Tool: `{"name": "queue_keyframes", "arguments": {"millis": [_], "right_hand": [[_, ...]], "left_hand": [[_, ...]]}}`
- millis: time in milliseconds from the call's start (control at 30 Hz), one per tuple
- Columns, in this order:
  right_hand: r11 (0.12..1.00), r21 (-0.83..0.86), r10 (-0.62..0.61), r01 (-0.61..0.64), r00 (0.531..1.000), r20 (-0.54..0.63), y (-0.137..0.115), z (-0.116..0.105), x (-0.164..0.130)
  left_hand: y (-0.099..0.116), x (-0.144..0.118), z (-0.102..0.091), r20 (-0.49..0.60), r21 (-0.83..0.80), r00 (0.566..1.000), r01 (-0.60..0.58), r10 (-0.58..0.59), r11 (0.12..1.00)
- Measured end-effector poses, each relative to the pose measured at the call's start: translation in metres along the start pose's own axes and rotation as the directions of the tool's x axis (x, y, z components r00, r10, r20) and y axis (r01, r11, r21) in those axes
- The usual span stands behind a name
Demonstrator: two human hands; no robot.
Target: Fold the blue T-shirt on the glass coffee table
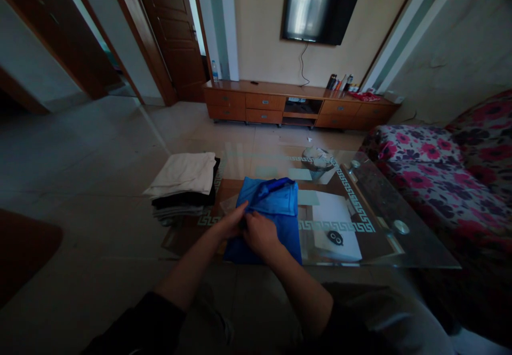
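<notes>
Living room with a glass-topped desk (400,248); a folded blue fabric garment (276,206) sits at its near edge, left hand (230,223) and right hand (260,233) fingers pinching its fold, beside a stack of folded white and dark clothes (184,187) at the left corner.

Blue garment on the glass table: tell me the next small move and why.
Probably press the fold flat. Both the left hand and right hand meet on the blue garment, which looks nearly folded; a stack of folded clothes lies just left on the glass table.
</notes>
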State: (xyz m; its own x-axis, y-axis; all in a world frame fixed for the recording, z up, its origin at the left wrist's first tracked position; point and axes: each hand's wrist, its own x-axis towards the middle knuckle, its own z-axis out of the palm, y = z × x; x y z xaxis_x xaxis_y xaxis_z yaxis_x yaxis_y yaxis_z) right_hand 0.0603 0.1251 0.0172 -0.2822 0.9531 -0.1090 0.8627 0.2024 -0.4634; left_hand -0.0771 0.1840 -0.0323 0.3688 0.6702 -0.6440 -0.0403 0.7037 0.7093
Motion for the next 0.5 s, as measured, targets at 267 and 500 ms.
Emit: {"name": "queue_keyframes", "arguments": {"millis": [267,500], "right_hand": [[0.914,0.301,0.362,-0.273,0.883,-0.299,0.073,0.011,0.023],[0.839,0.144,0.543,-0.525,0.825,-0.156,0.123,-0.007,0.065]], "left_hand": [[-0.009,0.016,-0.008,-0.124,0.044,0.991,-0.045,0.050,0.998],[-0.012,0.003,0.001,-0.120,0.071,0.978,-0.165,0.173,0.984]]}}
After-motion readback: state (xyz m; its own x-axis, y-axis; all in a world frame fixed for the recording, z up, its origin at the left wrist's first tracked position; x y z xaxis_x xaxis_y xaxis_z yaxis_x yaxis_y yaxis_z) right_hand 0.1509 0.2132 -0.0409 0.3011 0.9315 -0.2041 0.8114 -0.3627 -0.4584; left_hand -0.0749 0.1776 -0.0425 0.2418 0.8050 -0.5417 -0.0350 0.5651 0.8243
